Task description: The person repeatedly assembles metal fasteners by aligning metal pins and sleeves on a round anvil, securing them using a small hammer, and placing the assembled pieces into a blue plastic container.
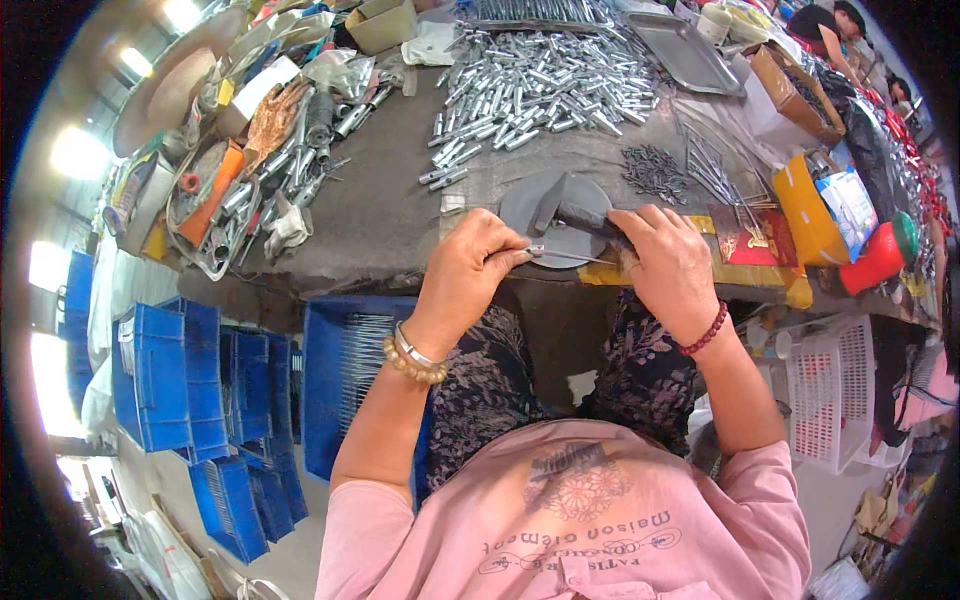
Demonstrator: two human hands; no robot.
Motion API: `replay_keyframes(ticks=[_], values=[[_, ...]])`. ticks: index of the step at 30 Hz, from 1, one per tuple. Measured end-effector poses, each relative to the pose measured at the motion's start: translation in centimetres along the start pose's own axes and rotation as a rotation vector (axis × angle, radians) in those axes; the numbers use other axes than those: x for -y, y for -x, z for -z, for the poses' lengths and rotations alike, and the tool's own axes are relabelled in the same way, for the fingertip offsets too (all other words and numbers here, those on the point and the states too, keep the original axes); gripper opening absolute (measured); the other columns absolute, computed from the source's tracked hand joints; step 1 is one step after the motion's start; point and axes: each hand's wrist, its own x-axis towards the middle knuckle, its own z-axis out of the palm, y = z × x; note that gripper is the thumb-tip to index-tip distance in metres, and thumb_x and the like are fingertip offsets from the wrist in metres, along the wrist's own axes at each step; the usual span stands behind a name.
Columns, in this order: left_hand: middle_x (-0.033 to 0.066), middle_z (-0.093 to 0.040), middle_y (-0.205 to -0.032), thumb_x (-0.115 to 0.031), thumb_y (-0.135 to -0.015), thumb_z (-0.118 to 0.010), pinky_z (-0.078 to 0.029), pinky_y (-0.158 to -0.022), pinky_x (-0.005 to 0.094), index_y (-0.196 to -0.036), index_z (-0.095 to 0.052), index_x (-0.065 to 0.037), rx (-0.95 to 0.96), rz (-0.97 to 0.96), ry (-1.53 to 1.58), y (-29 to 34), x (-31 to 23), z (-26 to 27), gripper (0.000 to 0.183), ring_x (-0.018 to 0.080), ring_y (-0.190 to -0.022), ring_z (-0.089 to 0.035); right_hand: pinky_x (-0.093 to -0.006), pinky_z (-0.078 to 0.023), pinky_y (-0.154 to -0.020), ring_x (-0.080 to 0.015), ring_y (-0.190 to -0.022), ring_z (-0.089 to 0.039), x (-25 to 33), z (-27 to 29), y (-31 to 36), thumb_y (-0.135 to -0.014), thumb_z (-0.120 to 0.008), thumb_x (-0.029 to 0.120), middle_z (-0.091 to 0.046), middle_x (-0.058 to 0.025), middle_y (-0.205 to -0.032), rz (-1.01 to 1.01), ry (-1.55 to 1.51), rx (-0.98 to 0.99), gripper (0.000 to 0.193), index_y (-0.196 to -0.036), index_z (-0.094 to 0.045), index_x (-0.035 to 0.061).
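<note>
My left hand [475,255] pinches a small silver metal sleeve [537,250] between thumb and fingertips, close to the table's front edge. From the sleeve a thin metal rod [580,258] runs right, toward my right hand. My right hand [668,262] is closed round the dark handle of a hammer [582,217]. The hammer's head rests over a round grey metal plate [520,212] on the table. Whether my right fingers also touch the rod's end is hard to see. Behind the hands lies a big heap of silver metal sleeves [550,85].
Small dark screws [653,172] and thin rods [712,170] lie right of the plate. A red jar with a green lid [880,255] and a yellow box [808,215] stand farther right. Tools, including an orange-handled one [212,195], crowd the left. Blue bins [165,375] stand below.
</note>
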Motion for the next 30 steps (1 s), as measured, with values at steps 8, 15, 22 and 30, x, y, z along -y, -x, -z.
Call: replay_keyframes(ticks=[8, 15, 22, 30], values=[[0.0096, -0.066, -0.092, -0.002, -0.088, -0.08, -0.052, -0.08, 0.0352, -0.096, -0.074, 0.0, 0.029, -0.019, -0.044, -0.2, -0.2, 0.4, 0.011, 0.0249, -0.087, -0.065, -0.0468, -0.057, -0.076, -0.0382, -0.089, -0.069, 2.4, 3.0, 1.7, -0.081, -0.067, -0.008, -0.063, -0.0141, -0.103, -0.008, -0.24, -0.025, 0.07, -0.146, -0.066, 0.0169], [0.0095, -0.066, -0.091, 0.002, -0.086, -0.08, -0.052, -0.08, 0.0357, -0.096, -0.073, 0.0, 0.024, -0.061, -0.017, 0.0, 0.1, 0.3, 0.012, 0.0251, -0.087, -0.065, -0.0456, -0.056, -0.067, -0.0345, -0.077, -0.069, 3.2, 2.6, 2.2, -0.083, -0.063, -0.008, -0.064, -0.0117, -0.099, 0.161, -0.326, -0.281, 0.072, -0.15, -0.064, 0.0193], [0.009, -0.067, -0.091, 0.003, -0.085, -0.081, -0.052, -0.08, 0.0349, -0.097, -0.075, 0.0, 0.026, -0.046, 0.021, -0.2, 0.4, 0.3, 0.014, 0.0245, -0.086, -0.065, -0.0428, -0.057, -0.068, -0.0335, -0.077, -0.068, 3.5, 2.5, 2.4, -0.088, -0.065, -0.006, -0.062, -0.0114, -0.096, 0.079, -0.166, 0.036, 0.065, -0.148, -0.066, 0.019], [0.0079, -0.066, -0.092, 0.0, -0.087, -0.08, -0.052, -0.08, 0.0338, -0.098, -0.076, 0.0, 0.063, -0.041, -0.005, -0.3, 0.3, 0.5, 0.011, 0.0219, -0.088, -0.065, -0.0456, -0.055, -0.083, -0.0392, -0.093, -0.068, 1.0, 1.9, 0.4, -0.084, -0.068, -0.009, -0.066, -0.0179, -0.102, -0.041, -0.459, -0.055, 0.062, -0.143, -0.068, 0.0115]])
